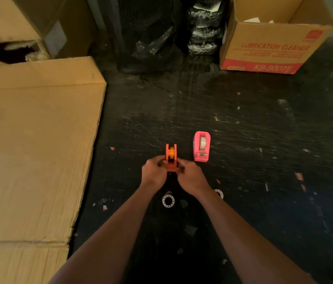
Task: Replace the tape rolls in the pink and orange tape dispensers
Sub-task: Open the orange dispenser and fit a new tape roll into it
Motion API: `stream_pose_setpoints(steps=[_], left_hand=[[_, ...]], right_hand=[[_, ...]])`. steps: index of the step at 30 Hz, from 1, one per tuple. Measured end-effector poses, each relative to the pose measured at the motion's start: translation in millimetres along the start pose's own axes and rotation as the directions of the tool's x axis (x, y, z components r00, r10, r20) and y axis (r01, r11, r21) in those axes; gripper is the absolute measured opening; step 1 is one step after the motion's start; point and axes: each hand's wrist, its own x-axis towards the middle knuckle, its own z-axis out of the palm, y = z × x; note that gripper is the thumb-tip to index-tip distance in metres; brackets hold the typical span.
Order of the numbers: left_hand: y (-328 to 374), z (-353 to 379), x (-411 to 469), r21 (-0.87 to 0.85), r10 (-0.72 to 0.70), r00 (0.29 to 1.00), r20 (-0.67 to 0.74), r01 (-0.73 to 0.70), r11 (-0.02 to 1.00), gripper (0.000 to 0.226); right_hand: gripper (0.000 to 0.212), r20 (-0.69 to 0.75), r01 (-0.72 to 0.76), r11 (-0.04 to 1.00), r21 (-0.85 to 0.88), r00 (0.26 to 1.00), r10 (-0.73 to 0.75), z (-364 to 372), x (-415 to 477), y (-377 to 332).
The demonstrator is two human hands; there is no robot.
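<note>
Head view: hands (155, 171) hide orange dispenser's (171, 157) base.

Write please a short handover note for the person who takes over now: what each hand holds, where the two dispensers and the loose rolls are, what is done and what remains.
Left hand and right hand: both grip the near end of the orange dispenser, which sits on the dark floor.
Orange dispenser: a yellowish roll sits in it.
Pink dispenser: stands untouched to its right, with a pale roll in it.
Loose: a white ring lies near the forearms; another is partly hidden by the right wrist.
Done or left: unclear whether the seated rolls are new or old; check both.
</note>
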Motion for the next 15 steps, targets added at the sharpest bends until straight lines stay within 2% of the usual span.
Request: stream_pose_setpoints(steps=[6, 11, 15], left_hand=[[-2, -8, -22, -0.189, -0.011, 1.0, -0.022, 0.007, 0.982, 0.021], [5, -23, -51, -0.367, 0.005, 0.999, 0.035, 0.008, 0.93, 0.005], [6, -37, -76, -0.498, 0.014, 0.991, 0.136, 0.057, 0.865, 0.018]], right_hand=[[0.022, -0.11, -0.007, 0.983, 0.182, 0.994, 0.028, 2, -23, 0], [0.013, -0.16, 0.021, 0.935, 0.354, 0.986, 0.038, -1, -54, -3], [0.019, -0.13, 0.012, 0.845, 0.534, 0.989, 0.068, -4, -81, -10]])
